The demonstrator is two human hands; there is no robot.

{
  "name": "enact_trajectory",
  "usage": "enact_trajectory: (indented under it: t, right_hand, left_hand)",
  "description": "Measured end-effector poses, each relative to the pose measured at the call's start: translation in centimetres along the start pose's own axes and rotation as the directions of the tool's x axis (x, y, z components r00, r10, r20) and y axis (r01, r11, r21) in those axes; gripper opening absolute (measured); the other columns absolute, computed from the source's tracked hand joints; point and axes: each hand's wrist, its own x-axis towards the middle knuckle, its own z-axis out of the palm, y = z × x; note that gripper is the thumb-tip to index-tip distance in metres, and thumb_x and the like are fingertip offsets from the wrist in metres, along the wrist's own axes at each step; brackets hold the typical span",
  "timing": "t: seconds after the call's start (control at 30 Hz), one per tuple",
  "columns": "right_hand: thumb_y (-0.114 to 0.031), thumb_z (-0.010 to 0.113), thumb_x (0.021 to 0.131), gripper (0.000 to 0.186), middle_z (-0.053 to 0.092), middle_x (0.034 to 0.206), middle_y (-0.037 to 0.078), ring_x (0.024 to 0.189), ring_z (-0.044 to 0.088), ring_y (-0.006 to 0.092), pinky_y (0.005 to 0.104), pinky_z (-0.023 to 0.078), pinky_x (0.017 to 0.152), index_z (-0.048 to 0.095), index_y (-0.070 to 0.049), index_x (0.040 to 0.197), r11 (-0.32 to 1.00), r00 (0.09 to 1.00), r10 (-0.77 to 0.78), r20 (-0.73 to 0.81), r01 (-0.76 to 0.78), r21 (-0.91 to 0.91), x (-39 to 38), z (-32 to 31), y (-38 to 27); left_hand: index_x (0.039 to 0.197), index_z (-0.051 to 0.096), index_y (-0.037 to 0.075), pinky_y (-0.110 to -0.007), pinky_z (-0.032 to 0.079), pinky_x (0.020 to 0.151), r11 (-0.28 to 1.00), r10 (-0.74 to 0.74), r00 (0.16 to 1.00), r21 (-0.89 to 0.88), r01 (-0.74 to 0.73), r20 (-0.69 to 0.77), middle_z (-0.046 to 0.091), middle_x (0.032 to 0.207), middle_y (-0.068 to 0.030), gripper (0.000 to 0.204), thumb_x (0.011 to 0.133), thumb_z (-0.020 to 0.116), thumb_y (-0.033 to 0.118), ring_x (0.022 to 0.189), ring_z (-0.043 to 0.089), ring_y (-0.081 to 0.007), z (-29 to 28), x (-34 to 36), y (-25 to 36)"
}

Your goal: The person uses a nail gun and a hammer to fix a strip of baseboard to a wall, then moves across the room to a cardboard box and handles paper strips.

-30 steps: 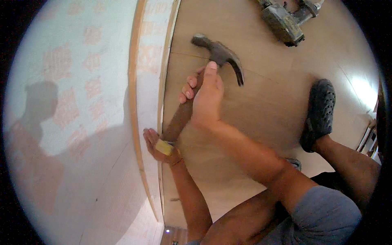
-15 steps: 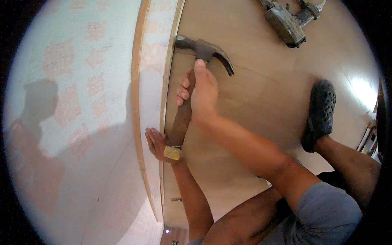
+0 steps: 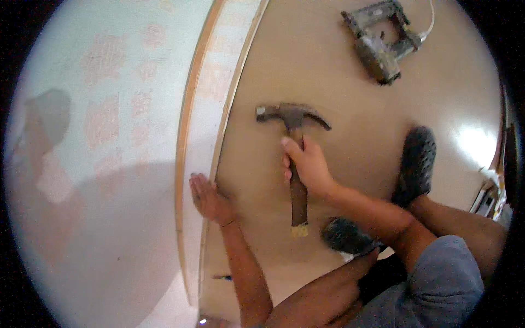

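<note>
My right hand is closed round the dark handle of a claw hammer, near its head. The claw points right, and the handle ends in a yellow butt. My left hand lies with fingers straight on the narrow white board strip along the wall, lower left of the hammer head. A thin wooden batten runs up that strip, and a pale edge strip borders the brown board surface.
A dirty nail gun with a white hose lies at the top right. My feet in black perforated shoes are at the right. A white panel with pink markings fills the left. A small slim object lies near the lower edge.
The hammer in my right hand has moved down and to the right, away from the edge strip. My left hand stays on the strip. The view has shifted slightly, showing more of both shoes.
</note>
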Motion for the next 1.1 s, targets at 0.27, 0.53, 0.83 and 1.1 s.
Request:
enact_trajectory:
  t: [0.27, 0.53, 0.83, 1.1]
  right_hand:
    - [-0.03, 0.059, 0.102, 0.032, 0.058, 0.066, 0.004, 0.052, 0.06, 0.0156, 0.0338, 0.05, 0.049, 0.049, -0.003, 0.09, 0.816, 0.991, -0.108, 0.075, 0.132, -0.563, -0.3, -3.1, -0.4]
    - [-0.027, 0.055, 0.104, 0.026, 0.055, 0.067, 0.005, 0.054, 0.056, 0.0171, 0.0356, 0.051, 0.049, 0.049, -0.006, 0.089, 0.941, 0.949, -0.257, -0.184, 0.289, 0.178, 4.0, 0.6, -5.8]
    - [-0.026, 0.057, 0.102, 0.025, 0.052, 0.071, 0.005, 0.054, 0.055, 0.0167, 0.0359, 0.051, 0.046, 0.044, -0.006, 0.094, 0.918, 0.934, -0.307, -0.184, 0.342, 0.203, 9.5, 3.7, -9.4]
    - [-0.023, 0.059, 0.101, 0.019, 0.054, 0.076, 0.003, 0.058, 0.055, 0.0148, 0.0326, 0.051, 0.051, 0.048, -0.009, 0.095, 0.967, 0.976, -0.216, 0.036, 0.209, 0.147, 6.6, -1.4, -8.3]
  left_hand:
    - [0.131, 0.061, 0.002, -0.046, 0.048, 0.105, 0.999, 0.034, 0.999, -0.009, -0.034, -0.02, 0.06, 0.14, -0.0165, 0.043, 0.088, 0.067, 0.004, 0.13, 0.056, -0.0354, -1.1, 0.7, -2.2]
    - [0.136, 0.06, 0.003, -0.049, 0.041, 0.111, 0.997, 0.024, 0.998, -0.079, -0.028, -0.05, 0.054, 0.146, -0.0171, 0.036, 0.102, 0.053, 0.013, 0.134, 0.051, -0.0371, -1.1, 0.0, -2.2]
    - [0.133, 0.066, 0.021, -0.044, 0.047, 0.102, 0.999, 0.025, 0.999, -0.047, -0.024, 0.02, 0.05, 0.149, -0.0103, 0.046, 0.09, 0.064, 0.003, 0.129, 0.051, -0.0362, -1.8, 0.4, -1.5]
    - [0.137, 0.063, 0.019, -0.048, 0.037, 0.111, 0.994, -0.051, 0.993, -0.088, 0.06, 0.107, 0.042, 0.155, -0.011, 0.046, 0.093, 0.059, 0.005, 0.135, 0.045, -0.0342, -3.7, 0.7, -0.3]
